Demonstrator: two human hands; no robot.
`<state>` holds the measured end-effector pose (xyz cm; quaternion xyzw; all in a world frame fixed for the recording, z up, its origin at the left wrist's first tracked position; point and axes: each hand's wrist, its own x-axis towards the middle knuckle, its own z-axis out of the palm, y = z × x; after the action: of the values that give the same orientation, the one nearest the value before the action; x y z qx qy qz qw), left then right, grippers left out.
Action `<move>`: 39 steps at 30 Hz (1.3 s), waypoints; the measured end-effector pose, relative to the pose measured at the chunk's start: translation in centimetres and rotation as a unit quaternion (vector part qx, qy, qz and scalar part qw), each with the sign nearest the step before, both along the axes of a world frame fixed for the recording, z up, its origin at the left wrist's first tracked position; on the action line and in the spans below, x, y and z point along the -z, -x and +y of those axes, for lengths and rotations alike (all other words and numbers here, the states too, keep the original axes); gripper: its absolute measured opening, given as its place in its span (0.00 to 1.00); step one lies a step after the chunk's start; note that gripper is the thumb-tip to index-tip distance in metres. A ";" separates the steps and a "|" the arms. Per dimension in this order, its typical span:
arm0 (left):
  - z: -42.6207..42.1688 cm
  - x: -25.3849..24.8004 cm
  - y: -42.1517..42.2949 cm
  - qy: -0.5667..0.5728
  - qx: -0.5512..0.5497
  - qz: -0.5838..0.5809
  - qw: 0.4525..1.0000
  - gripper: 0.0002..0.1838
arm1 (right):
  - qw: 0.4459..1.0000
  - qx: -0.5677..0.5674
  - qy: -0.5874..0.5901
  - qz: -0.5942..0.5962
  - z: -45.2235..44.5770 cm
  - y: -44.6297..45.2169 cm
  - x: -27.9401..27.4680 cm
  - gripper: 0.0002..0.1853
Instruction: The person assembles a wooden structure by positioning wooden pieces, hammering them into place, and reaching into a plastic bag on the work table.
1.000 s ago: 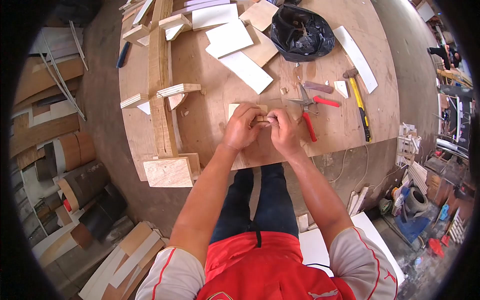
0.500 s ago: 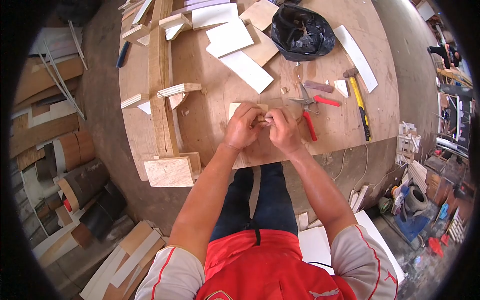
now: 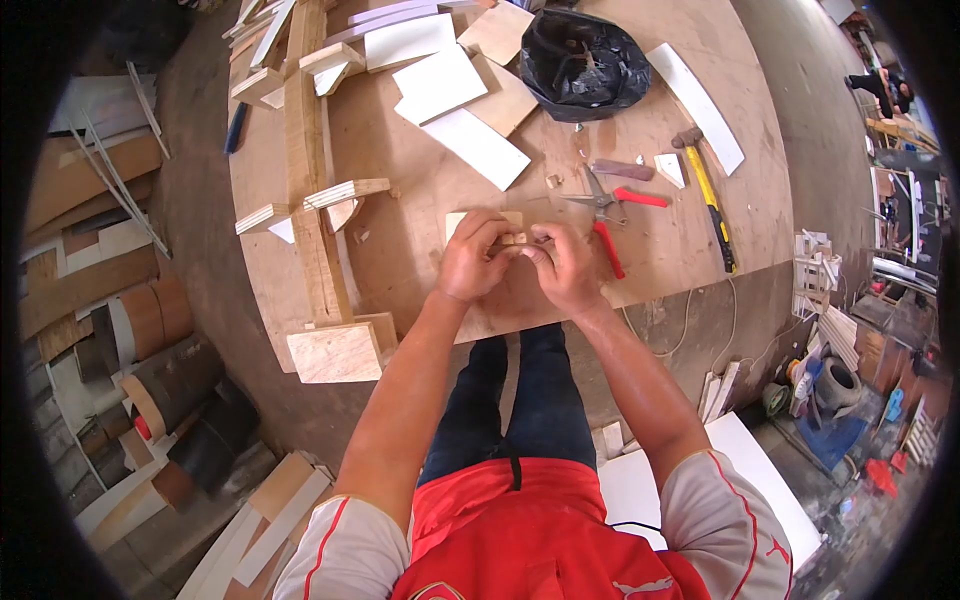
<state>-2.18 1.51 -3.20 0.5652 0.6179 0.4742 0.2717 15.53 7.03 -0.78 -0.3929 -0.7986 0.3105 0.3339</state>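
My left hand (image 3: 472,258) is closed over a small wood block (image 3: 514,239), which sticks out past the fingertips. Under and behind that hand lies a pale flat piece of wood (image 3: 455,221) on the worktable. To the right of the block is my right hand (image 3: 568,268), its thumb and fingers curled together close to the block's end. Whatever those fingers pinch is too small to make out. Red-handled snips (image 3: 604,203) lie just beyond the right hand, jaws apart.
A yellow-and-black hammer (image 3: 708,200) rests on the worktable (image 3: 400,260) at right. Farther back are a black plastic bag (image 3: 585,65) and white-faced boards (image 3: 465,145). A long timber frame (image 3: 315,190) with short brackets runs along the left side. A person (image 3: 885,92) is far off at right.
My right hand has opened a small gap from the left hand and the block, showing more of the block. The view has shifted slightly, so the table items appear farther left.
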 end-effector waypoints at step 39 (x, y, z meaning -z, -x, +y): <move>0.1 -0.6 -0.2 -0.032 0.003 0.056 0.998 0.18 | 0.983 0.041 0.093 -0.151 -7.7 -8.4 -8.8 0.26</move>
<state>-2.00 1.57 -2.60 0.6006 0.6151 0.4610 0.2199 23.97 -0.62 7.98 -0.4967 -0.7907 0.3070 0.1840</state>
